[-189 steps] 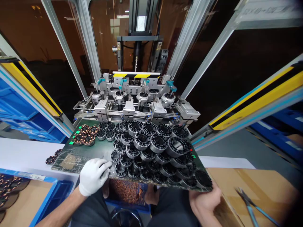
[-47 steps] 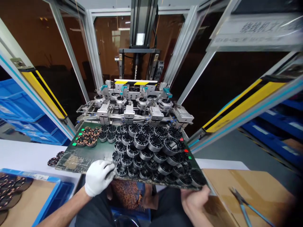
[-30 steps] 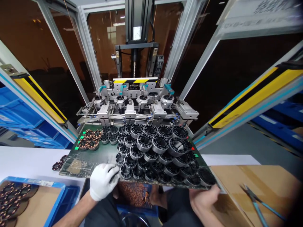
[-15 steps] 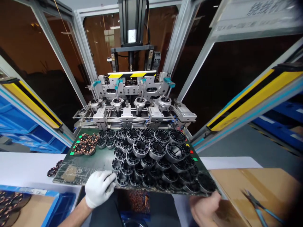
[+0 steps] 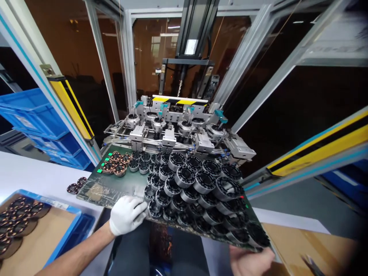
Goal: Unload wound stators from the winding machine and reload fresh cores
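Your gloved left hand [image 5: 128, 215] curled, palm down, at near edge of ring-laden board [image 5: 126, 184]; your right hand [image 5: 250, 261] below board's near right corner. Can't tell either grip's closure.

White glove [image 5: 125, 217] (left grip [image 5: 129, 214]), dark trousers [image 5: 132, 251]

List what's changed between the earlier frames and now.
The striped bar and its teal clips have dropped toward the ring fixtures since half a second ago; the camera view has shifted too. Nothing visibly grabbed or released. Unchanged: gloved left hand at the near edge of the green board, bare right hand at its near right corner, stacked stator cores, copper-wound stators.
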The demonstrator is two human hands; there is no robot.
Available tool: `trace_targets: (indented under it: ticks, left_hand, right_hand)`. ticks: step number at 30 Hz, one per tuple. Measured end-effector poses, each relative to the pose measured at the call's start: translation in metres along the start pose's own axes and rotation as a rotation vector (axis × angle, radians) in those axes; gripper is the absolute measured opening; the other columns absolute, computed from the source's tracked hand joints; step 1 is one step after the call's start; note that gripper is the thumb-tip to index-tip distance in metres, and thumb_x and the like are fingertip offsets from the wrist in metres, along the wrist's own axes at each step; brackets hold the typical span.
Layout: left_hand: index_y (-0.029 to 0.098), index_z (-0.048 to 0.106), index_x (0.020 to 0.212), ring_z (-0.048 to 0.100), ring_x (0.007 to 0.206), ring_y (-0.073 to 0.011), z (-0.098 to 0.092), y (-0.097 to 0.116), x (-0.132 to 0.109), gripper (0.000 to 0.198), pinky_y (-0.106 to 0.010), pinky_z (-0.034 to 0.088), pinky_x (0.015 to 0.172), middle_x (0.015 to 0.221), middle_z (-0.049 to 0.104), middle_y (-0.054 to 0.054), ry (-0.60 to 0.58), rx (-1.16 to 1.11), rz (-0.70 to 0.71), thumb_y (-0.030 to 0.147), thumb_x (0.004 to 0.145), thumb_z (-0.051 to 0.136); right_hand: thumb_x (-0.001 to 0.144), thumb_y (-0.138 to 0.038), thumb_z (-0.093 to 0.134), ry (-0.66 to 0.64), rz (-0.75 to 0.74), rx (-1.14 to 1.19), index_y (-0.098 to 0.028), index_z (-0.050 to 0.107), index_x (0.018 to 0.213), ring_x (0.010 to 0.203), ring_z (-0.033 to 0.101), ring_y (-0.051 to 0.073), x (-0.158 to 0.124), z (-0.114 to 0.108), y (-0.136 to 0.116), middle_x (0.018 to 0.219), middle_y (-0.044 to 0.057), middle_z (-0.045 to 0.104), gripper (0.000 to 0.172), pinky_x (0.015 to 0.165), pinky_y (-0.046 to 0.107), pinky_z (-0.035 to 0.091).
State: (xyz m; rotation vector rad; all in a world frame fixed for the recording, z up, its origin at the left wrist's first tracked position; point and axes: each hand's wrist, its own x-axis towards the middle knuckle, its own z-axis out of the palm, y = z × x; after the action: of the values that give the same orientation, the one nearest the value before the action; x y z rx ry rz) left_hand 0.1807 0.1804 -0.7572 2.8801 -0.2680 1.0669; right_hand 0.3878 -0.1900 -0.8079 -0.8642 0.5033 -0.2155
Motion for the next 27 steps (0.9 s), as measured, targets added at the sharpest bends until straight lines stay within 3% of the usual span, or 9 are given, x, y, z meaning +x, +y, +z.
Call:
trace_targets:
  ticks: [10, 18, 23, 27]
  left_hand:
    - [0.023, 0.078, 0.120, 0.077, 0.095, -0.0257, 0.001, -0.001, -0.002, 0.028, -0.040, 0.057, 0.083, 0.110, 0.083, -0.007, 0.010, 0.001, -0.002, 0.030, 0.117, 0.051]
    - [0.024, 0.079, 0.121, 0.078, 0.097, -0.0258, -0.001, 0.001, -0.003, 0.029, -0.039, 0.056, 0.087, 0.113, 0.084, -0.008, -0.001, 0.008, -0.017, 0.029, 0.117, 0.051]
    - [0.024, 0.079, 0.122, 0.079, 0.097, -0.0260, -0.004, 0.001, 0.001, 0.030, -0.039, 0.056, 0.087, 0.112, 0.084, -0.007, 0.002, 0.014, 0.003, 0.029, 0.119, 0.050]
    - [0.024, 0.078, 0.122, 0.079, 0.097, -0.0261, -0.005, 0.001, 0.003, 0.029, -0.040, 0.055, 0.088, 0.112, 0.085, -0.006, -0.006, 0.027, 0.009, 0.029, 0.119, 0.050]
  right_hand:
    - [0.046, -0.042, 0.076, -0.018, -0.008, 0.022, -0.042, 0.082, 0.114, 0.109, 0.083, 0.050, -0.002, 0.002, 0.001, 0.134, 0.007, 0.083, 0.069, 0.061, 0.066, 0.071]
    - [0.052, -0.052, 0.087, -0.040, 0.054, 0.026, -0.035, 0.079, 0.111, 0.108, 0.083, 0.046, 0.018, -0.019, 0.012, 0.112, 0.009, 0.087, 0.061, 0.065, 0.062, 0.075]
    - [0.054, -0.039, 0.079, -0.013, 0.107, 0.142, -0.026, 0.079, 0.101, 0.088, 0.084, 0.036, 0.029, -0.031, 0.019, 0.096, 0.007, 0.087, 0.049, 0.047, 0.041, 0.068]
    - [0.053, -0.040, 0.082, 0.038, 0.192, 0.134, -0.022, 0.078, 0.096, 0.070, 0.079, 0.028, 0.036, -0.040, 0.019, 0.092, 0.005, 0.086, 0.047, 0.049, 0.037, 0.069]
